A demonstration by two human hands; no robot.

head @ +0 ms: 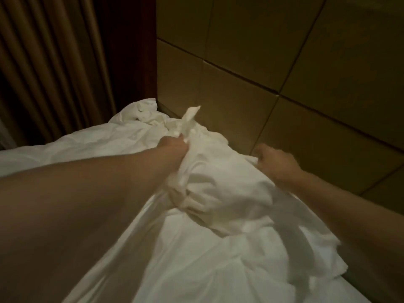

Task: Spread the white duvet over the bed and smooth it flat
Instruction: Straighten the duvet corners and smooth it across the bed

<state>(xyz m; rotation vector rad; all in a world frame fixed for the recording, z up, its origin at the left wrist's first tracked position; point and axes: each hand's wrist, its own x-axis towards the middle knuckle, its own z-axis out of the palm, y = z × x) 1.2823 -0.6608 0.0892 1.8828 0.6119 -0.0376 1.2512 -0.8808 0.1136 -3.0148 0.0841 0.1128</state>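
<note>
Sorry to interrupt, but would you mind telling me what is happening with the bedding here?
A person is making the bed. The left hand grips a bunched fold of the white duvet, with a corner sticking up above the fist. The right hand holds the duvet's edge near the tiled wall. The duvet is crumpled and heaped toward the corner by the curtain, not yet spread or smoothed.
</note>
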